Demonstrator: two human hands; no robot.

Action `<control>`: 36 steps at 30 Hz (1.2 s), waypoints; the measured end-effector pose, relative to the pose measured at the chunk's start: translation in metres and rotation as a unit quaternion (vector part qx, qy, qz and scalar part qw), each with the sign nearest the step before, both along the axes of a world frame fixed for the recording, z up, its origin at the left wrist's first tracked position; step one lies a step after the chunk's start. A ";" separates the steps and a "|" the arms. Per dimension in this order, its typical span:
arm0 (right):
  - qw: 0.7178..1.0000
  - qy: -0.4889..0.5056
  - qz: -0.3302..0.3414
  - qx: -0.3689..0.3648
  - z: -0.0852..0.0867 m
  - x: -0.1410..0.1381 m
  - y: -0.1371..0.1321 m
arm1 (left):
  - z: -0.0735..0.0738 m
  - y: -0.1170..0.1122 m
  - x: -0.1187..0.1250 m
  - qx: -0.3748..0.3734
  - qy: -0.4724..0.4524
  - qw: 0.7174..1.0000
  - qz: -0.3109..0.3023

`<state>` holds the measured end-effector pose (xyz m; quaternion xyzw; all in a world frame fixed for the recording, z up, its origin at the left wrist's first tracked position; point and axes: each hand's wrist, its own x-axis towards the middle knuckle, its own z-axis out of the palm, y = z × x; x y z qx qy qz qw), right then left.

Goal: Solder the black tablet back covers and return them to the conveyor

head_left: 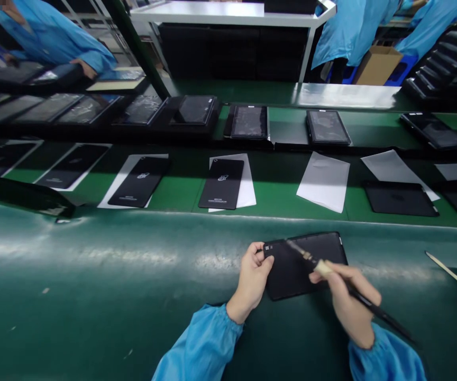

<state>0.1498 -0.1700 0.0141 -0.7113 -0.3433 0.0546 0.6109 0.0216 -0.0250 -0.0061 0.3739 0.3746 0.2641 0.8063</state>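
The left hand (251,280) clasps the edge of a black tablet (308,264) on the green conveyor belt (93,275). The right fingers (334,272) pinch a soldering iron (387,317), its tip on the tablet's back. Past the belt's far edge, black tablets (220,183) lie beside white sheets (323,181).
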 end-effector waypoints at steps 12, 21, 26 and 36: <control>0.921 0.216 -0.178 0.273 0.009 0.127 -0.013 | 0.019 0.046 0.049 0.055 0.017 0.998 0.015; 0.902 0.222 -0.212 0.303 0.002 0.143 -0.032 | 0.034 0.110 0.186 0.273 0.115 0.955 0.001; 0.900 0.235 -0.209 0.302 0.003 0.140 -0.034 | 0.036 0.151 0.146 0.473 0.317 0.822 -0.007; 0.907 0.199 -0.220 0.301 0.007 0.128 -0.028 | 0.024 0.196 0.079 0.452 0.629 0.626 -0.084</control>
